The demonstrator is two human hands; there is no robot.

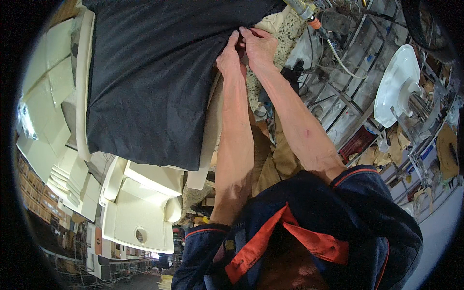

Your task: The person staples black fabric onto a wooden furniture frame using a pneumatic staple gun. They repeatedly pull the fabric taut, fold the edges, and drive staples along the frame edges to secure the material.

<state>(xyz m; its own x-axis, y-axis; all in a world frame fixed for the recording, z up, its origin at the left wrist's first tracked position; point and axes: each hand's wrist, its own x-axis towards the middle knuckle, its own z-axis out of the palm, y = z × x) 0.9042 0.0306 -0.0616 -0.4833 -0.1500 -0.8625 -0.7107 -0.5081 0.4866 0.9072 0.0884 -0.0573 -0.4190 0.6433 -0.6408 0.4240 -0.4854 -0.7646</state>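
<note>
Black fabric (150, 92) is draped over a broad, flat piece, with folds running toward its far right edge. At that edge my left hand (230, 57) is closed, thumb and fingers pinching the cloth. Close beside it, my right hand (262, 48) is also closed on the cloth, fingertips nearly touching those of the left. What lies between the fingertips is partly hidden. A pale cream border (83, 92) shows along the left side of the fabric, and a cream strip (205, 164) sticks out below its right side.
A speckled work surface (292, 31) lies beyond my right hand, with a hose-fed tool with an orange collar (314, 23) near it. Farther right are metal racks and a white round dish-shaped piece (398, 87). Cream moulded pieces (140, 210) stand at the lower left.
</note>
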